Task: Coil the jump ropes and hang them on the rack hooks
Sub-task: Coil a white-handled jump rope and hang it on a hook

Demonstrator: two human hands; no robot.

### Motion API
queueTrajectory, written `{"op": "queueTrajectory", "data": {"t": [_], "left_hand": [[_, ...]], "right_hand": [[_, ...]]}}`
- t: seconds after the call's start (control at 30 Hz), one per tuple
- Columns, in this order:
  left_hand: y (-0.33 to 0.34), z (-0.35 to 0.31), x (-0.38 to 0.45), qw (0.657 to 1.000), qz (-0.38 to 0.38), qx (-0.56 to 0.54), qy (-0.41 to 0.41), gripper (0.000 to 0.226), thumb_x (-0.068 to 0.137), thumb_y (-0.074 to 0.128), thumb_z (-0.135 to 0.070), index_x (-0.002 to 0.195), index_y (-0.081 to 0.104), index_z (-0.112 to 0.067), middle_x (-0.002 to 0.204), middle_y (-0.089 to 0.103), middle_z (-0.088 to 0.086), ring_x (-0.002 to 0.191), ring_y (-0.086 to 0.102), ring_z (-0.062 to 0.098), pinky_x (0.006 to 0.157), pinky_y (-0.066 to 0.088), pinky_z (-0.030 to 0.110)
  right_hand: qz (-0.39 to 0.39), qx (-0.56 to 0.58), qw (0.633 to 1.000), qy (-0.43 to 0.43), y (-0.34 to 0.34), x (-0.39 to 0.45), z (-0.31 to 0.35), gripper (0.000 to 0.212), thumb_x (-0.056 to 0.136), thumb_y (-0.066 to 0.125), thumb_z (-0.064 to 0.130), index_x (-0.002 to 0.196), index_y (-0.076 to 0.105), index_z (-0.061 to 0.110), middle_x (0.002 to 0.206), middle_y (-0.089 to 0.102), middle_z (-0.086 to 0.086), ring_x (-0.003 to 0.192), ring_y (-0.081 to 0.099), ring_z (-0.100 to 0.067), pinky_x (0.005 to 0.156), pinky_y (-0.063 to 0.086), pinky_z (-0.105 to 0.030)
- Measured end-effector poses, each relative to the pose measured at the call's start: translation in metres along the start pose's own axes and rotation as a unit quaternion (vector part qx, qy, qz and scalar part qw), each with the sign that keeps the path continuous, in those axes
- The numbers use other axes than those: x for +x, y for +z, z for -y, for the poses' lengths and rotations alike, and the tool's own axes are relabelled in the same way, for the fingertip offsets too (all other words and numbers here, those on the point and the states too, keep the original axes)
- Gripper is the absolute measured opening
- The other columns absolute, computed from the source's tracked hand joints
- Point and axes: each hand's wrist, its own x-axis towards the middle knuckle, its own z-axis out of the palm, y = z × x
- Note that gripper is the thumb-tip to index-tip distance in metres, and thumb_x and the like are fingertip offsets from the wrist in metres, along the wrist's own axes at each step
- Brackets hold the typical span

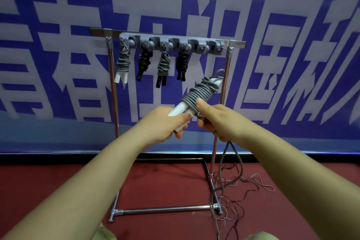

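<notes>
Currently my left hand (165, 122) grips the white handles (178, 111); my right hand (216, 119) pinches the grey rope (200, 91), tightly coiled, tail dangling.

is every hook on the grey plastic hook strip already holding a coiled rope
No: four coiled rope bundles hang on the grey plastic hook strip, but the hooks at its right end are bare.

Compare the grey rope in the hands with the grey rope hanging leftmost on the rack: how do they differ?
The held rope is tilted, with the left hand gripping its white handles and the right hand gripping the cord; the leftmost hung rope hangs upright from a hook. The held rope trails loose cord toward the floor; the hung rope is fully bundled. Both are grey cord with white handles.
</notes>
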Motion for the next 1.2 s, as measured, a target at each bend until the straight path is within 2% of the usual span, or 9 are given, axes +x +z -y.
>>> {"op": "queueTrajectory", "data": {"t": [0.13, 0.3, 0.43, 0.53, 0.63, 0.73, 0.87, 1.07, 1.2], "left_hand": [[0.0, 0.006, 0.002, 0.993, 0.007, 0.115, -0.022, 0.039, 0.09, 0.051, -0.049, 0.078, 0.066, -0.015, 0.063, 0.065, -0.003, 0.051, 0.047, 0.013, 0.057, 0.038, 0.027], [0.009, -0.005, -0.006, 0.952, -0.024, 0.306, 0.009, 0.037, 0.089, 0.04, -0.06, 0.087, 0.053, -0.026, 0.083, 0.066, -0.004, 0.071, 0.059, 0.017, 0.066, 0.046, 0.036], [0.004, -0.006, -0.012, 0.993, 0.063, 0.095, -0.006, 0.046, 0.09, 0.033, -0.063, 0.087, 0.059, -0.026, 0.085, 0.061, -0.005, 0.073, 0.054, 0.014, 0.076, 0.052, 0.036], [0.006, 0.002, -0.013, 0.989, 0.114, -0.084, -0.032, 0.045, 0.079, 0.063, -0.056, 0.097, 0.064, -0.014, 0.077, 0.063, -0.004, 0.063, 0.055, 0.009, 0.067, 0.052, 0.03], [0.007, 0.01, -0.015, 0.973, 0.09, -0.209, -0.041, 0.046, 0.065, 0.067, -0.051, 0.088, 0.064, -0.011, 0.065, 0.06, -0.004, 0.054, 0.052, 0.009, 0.061, 0.051, 0.027], [0.012, 0.014, -0.015, 0.972, 0.043, -0.228, -0.042, 0.029, 0.079, 0.064, -0.041, 0.083, 0.061, -0.013, 0.066, 0.052, -0.003, 0.05, 0.048, 0.009, 0.057, 0.051, 0.026], [0.015, 0.02, -0.01, 0.984, 0.007, -0.17, -0.048, 0.021, 0.087, 0.062, -0.037, 0.083, 0.062, -0.017, 0.07, 0.054, -0.003, 0.05, 0.048, 0.009, 0.061, 0.049, 0.027], [0.015, 0.025, -0.008, 0.998, -0.059, 0.007, -0.011, 0.025, 0.086, 0.061, -0.043, 0.073, 0.057, -0.022, 0.06, 0.052, -0.01, 0.043, 0.047, 0.0, 0.048, 0.038, 0.015], [0.012, 0.022, -0.007, 0.989, -0.083, 0.119, 0.003, 0.036, 0.086, 0.054, -0.053, 0.069, 0.051, -0.021, 0.06, 0.047, -0.007, 0.053, 0.044, 0.01, 0.051, 0.03, 0.026]], "right_hand": [[0.015, 0.027, 0.998, 0.055, 0.01, 0.002, -0.002, 0.073, 0.081, 0.025, 0.08, 0.075, 0.055, 0.014, 0.055, 0.033, 0.006, 0.047, 0.024, -0.011, 0.047, 0.022, -0.025], [-0.005, 0.081, 0.992, 0.092, 0.016, 0.006, -0.004, 0.068, 0.082, 0.031, 0.078, 0.063, 0.051, 0.016, 0.051, 0.031, 0.006, 0.047, 0.022, -0.012, 0.05, 0.02, -0.028], [-0.034, 0.145, 0.986, 0.069, 0.018, 0.006, -0.004, 0.055, 0.087, 0.035, 0.06, 0.056, 0.051, 0.017, 0.051, 0.033, 0.005, 0.049, 0.022, -0.013, 0.051, 0.02, -0.03], [-0.026, 0.182, 0.982, 0.035, 0.02, 0.003, 0.0, 0.044, 0.091, 0.035, 0.047, 0.063, 0.048, 0.017, 0.054, 0.035, 0.005, 0.051, 0.023, -0.013, 0.053, 0.02, -0.031], [0.01, 0.164, 0.986, 0.014, 0.017, 0.003, 0.003, 0.04, 0.094, 0.033, 0.046, 0.077, 0.053, 0.016, 0.062, 0.04, 0.002, 0.052, 0.027, -0.012, 0.052, 0.025, -0.029], [0.045, 0.134, 0.99, 0.02, 0.01, 0.005, 0.001, 0.046, 0.096, 0.032, 0.05, 0.092, 0.061, 0.014, 0.066, 0.047, 0.001, 0.051, 0.033, -0.012, 0.051, 0.031, -0.027], [0.055, 0.105, 0.993, 0.029, 0.008, 0.006, -0.001, 0.054, 0.099, 0.033, 0.052, 0.101, 0.064, 0.007, 0.069, 0.052, 0.0, 0.05, 0.038, -0.011, 0.048, 0.035, -0.025], [0.023, 0.067, 0.996, 0.047, 0.014, 0.005, -0.002, 0.054, 0.098, 0.035, 0.056, 0.083, 0.061, 0.01, 0.066, 0.049, -0.002, 0.048, 0.039, -0.012, 0.047, 0.035, -0.026], [-0.054, -0.027, 0.997, 0.055, 0.022, 0.007, 0.002, 0.061, 0.097, 0.03, 0.057, 0.069, 0.053, 0.007, 0.068, 0.049, -0.008, 0.059, 0.048, -0.019, 0.055, 0.048, -0.03]]}}
